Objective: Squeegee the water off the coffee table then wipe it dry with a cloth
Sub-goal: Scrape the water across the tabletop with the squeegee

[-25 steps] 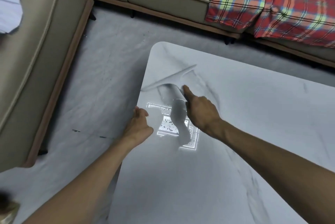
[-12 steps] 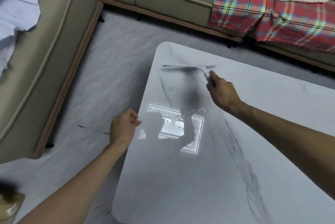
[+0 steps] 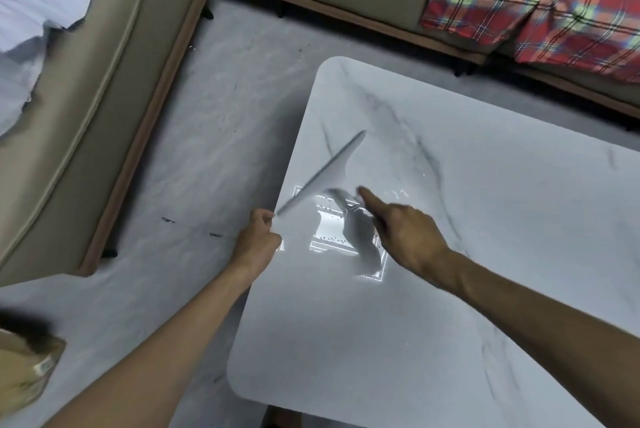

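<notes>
1. The beige sofa wraps the far and left sides of my view. A plaid blanket is draped over its far section, and pale fabric lies on its left section.
2. The white marbled tabletop fills the right and centre, with its rounded left corners in view.
3. The squeegee lies on the tabletop near the left edge. Its blade runs diagonally from that edge up and to the right.
4. The right hand grips the squeegee handle. The index finger points straight along it and the other fingers are curled around it. The handle itself is blurred.
5. The left hand is curled into a fist at the tabletop's left edge, just beside the blade's lower tip. I cannot tell whether they touch.
6. A wet patch with droplets glints between the hands, under the handle.
</notes>
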The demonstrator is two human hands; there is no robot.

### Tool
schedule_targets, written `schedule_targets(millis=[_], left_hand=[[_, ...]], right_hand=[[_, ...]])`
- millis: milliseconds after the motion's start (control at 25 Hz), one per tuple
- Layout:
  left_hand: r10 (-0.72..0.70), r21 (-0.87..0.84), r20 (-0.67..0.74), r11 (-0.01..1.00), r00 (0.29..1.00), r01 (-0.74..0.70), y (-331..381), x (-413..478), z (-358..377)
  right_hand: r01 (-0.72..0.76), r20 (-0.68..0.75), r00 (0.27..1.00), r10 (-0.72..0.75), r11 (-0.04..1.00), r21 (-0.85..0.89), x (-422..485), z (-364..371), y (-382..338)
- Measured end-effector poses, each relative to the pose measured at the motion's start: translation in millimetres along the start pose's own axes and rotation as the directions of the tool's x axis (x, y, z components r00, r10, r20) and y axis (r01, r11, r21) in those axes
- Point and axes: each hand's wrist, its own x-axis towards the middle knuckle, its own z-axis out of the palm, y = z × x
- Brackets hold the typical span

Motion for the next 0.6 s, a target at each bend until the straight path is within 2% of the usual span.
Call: schedule_targets(millis=[160, 320, 400, 520, 600], left_hand=[[-0.051, 0.014, 0.057, 0.999, 0.997, 0.050, 2.3, 2.8, -4.0], [-0.059, 0.062, 0.109, 0.997, 0.992, 0.052, 9.1, 0.4, 0.4], [-0.067, -0.024, 0.085, 0.997, 0.994, 0.069, 10.2, 2.2, -0.1], [-0.128, -0.238, -0.065, 0.965, 0.990, 0.109, 3.7, 3.9, -8.3], [-0.143, -0.218, -0.196, 0.971, 0.970, 0.099, -5.4, 3.0, -13.9]], right_hand=[[-0.035, 0.076, 0.996, 0.046, 0.990, -0.139, -70.9, -0.7, 56.6], [-0.075, 0.076, 0.994, 0.084, 0.991, -0.115, -94.6, -22.4, 82.2], [0.002, 0.061, 0.998, 0.005, 0.994, -0.105, -84.0, -29.5, 68.4], [0.229, 0.084, 0.971, -0.225, 0.972, -0.043, -52.1, -17.1, 19.3], [0.381, 0.146, 0.919, -0.367, 0.921, -0.078, -32.4, 4.6, -15.3]])
